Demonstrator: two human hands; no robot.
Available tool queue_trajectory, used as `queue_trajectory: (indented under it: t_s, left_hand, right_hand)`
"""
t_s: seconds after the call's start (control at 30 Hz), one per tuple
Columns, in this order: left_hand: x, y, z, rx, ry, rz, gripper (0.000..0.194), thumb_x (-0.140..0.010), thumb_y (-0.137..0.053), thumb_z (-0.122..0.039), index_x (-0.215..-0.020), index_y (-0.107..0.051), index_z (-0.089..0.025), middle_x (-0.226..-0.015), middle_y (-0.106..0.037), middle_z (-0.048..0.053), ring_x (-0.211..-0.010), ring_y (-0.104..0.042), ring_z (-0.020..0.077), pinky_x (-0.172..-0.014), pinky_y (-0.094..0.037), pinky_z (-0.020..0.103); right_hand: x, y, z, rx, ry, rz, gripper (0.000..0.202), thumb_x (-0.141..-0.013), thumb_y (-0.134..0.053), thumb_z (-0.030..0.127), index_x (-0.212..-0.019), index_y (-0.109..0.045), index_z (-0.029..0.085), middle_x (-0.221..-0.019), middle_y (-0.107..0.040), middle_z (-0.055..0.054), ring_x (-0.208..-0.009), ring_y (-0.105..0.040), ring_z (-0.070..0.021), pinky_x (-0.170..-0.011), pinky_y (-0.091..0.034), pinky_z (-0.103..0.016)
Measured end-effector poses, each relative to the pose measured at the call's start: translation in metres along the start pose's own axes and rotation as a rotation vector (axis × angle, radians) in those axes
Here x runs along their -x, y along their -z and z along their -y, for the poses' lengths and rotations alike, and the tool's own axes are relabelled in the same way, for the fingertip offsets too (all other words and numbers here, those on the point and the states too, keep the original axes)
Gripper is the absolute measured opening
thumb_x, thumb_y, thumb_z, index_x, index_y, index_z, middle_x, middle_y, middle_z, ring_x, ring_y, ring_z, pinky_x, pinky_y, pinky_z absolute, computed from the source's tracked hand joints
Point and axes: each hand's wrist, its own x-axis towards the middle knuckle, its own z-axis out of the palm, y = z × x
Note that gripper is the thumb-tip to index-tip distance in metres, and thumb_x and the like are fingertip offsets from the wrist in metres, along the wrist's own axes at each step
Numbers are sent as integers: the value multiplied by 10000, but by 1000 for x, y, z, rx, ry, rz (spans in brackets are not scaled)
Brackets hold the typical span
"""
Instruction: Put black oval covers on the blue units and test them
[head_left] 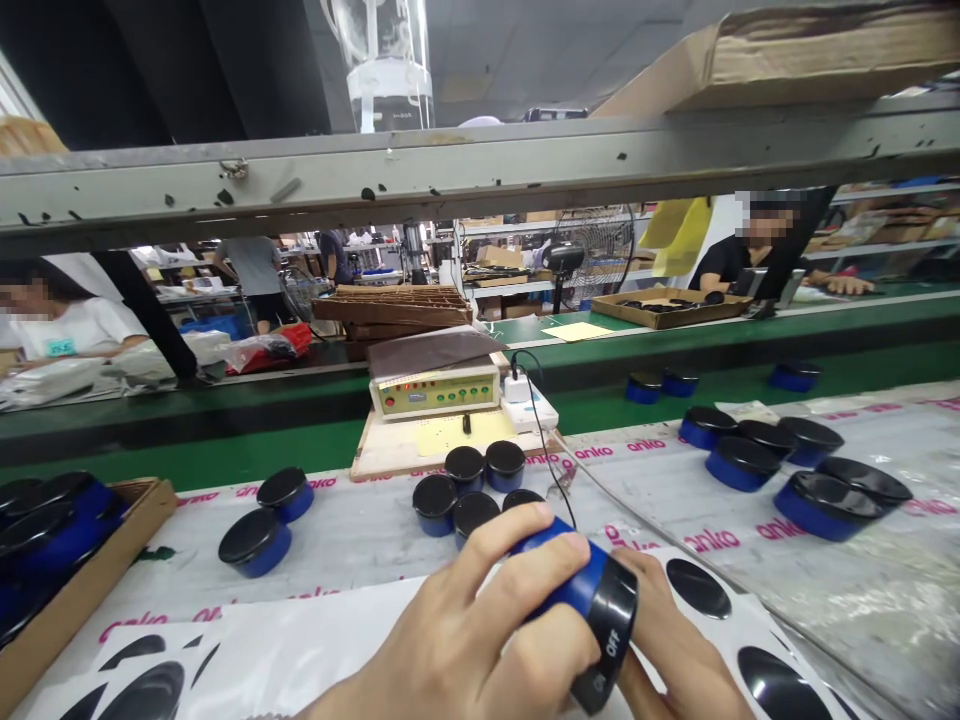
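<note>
At the lower middle, my left hand (480, 630) wraps its fingers over a blue and black round device (581, 590) with "OFF" printed on its black rim. The device is tilted. My right hand (675, 635) is against its far right side, with its fingertips partly hidden behind it. Sheets of black round stickers (697, 588) lie under and beside my hands. Just beyond stands a group of similar blue devices with black tops (435, 500).
A cardboard box (112, 570) of blue devices is at left. More devices (742, 462) stand at right. Behind are a control box (435, 392), a cable and a green belt (315, 430). A metal beam (525, 160) crosses above. People sit at left and right beyond.
</note>
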Motion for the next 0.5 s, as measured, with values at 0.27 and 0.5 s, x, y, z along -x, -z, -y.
queue_trajectory:
  t_s: [0.27, 0.5]
  left_hand:
    - [-9, 3, 1, -117, -19, -50, 283, -802, -641, -247, -1009, -456, -198, -926, -678, 136, -944, -659, 257, -848, -554, 373]
    - [-6, 4, 9, 121, 236, 204, 685, -700, -742, -299, -1248, -338, -229, -1101, -551, 98, -991, -572, 232, -805, -528, 320]
  right_hand:
    - [10, -2, -2, -7, -36, -1, 224, -900, -467, 162, -1098, -513, 258, -801, -604, -9, -723, -593, -200, -765, -472, -356]
    - [6, -3, -7, 55, 61, 75, 166, -921, -458, 208, -769, -525, 222, -635, -543, -3, -597, -542, -175, -689, -453, -348]
